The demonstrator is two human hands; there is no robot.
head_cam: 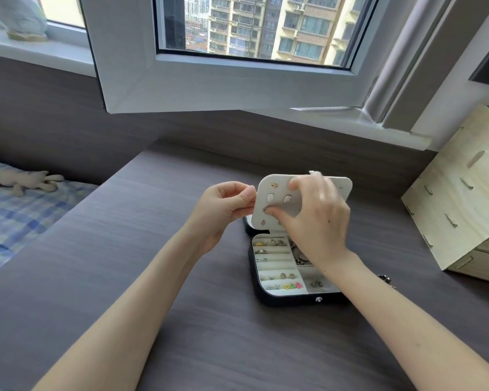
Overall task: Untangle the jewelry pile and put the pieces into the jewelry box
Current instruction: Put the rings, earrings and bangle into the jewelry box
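Observation:
A black jewelry box (283, 299) lies open on the dark table (153, 277). Its white compartments hold rings, studs and several coloured earrings (291, 285). A white earring panel (277, 190) stands raised above the box with studs pinned in it. My left hand (226, 206) pinches the panel's left edge. My right hand (314, 218) covers the panel's right half. Its thumb tip presses a stud low on the front and its curled fingers lie against the upper part. A small bit of metal jewelry (386, 279) shows on the table behind my right forearm.
A pale wooden organizer (463, 210) stands at the table's right edge. An open window sash (223, 88) hangs over the back of the table. To the left lies a bed with a checked cover (17, 221) and a plush toy (26, 182).

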